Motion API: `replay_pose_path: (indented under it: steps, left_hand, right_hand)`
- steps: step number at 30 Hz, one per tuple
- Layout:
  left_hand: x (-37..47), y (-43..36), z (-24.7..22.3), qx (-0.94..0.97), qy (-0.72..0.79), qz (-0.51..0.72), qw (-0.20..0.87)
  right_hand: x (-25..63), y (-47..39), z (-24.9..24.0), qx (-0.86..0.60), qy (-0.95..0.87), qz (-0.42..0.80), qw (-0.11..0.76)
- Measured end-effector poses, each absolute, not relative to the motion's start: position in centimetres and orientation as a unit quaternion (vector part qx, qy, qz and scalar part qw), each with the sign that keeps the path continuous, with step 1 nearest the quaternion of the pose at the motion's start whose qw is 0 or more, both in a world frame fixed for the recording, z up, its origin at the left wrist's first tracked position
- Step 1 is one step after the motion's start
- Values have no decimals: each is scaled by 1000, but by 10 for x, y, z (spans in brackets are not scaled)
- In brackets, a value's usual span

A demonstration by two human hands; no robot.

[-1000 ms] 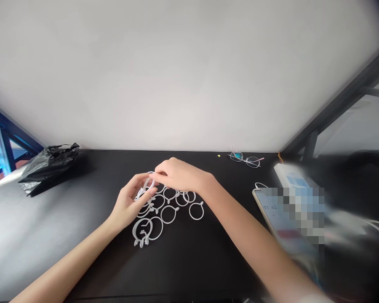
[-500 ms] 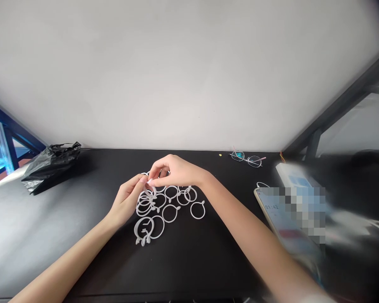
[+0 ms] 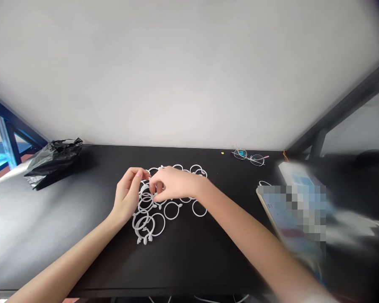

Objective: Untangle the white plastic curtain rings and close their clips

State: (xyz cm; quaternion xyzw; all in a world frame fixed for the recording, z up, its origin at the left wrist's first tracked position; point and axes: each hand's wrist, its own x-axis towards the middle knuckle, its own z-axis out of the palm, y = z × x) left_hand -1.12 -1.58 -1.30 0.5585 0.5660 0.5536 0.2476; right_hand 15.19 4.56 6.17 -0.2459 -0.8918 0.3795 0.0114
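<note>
Moved since the earlier frame: one white ring [image 3: 133, 221], now across the ring cluster [image 3: 154, 225] just nearer than the left hand [image 3: 128, 194]; right hand [image 3: 173, 183], now lower, just beside the left fingertips. Right fingers curled over loose rings [image 3: 145, 193], no telling whether on one. Left thumb against fingers, hold unclear. Beyond right hand, further rings [image 3: 196, 165], then eyeglasses [image 3: 248, 158].

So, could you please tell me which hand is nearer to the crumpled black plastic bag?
Left: the left hand is to the right of the bag, apart from it; the right hand is farther right, past the left one.
</note>
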Motion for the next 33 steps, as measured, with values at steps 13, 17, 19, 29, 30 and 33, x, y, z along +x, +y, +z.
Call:
replay_pose_path:
  steps: [13,17,19,29,30,33]
  left_hand:
    - [-19,-10,-12,491,546,622,272]
    - [-19,-10,-13,496,544,621,269]
    - [-20,-10,-12,493,538,627,273]
    - [-14,-19,0,582,493,524,379]
    - [-13,-20,2,583,494,518,385]
    - [-10,-20,5,566,494,520,406]
  right_hand:
    - [117,6,37,-134,-955,255,-65]
    - [123,17,42,-135,-939,312,-56]
    - [130,26,48,-141,-927,346,-38]
    - [172,59,81,-273,-816,494,123]
    - [174,60,81,-278,-803,512,124]
    - [177,64,81,-285,-785,535,127]
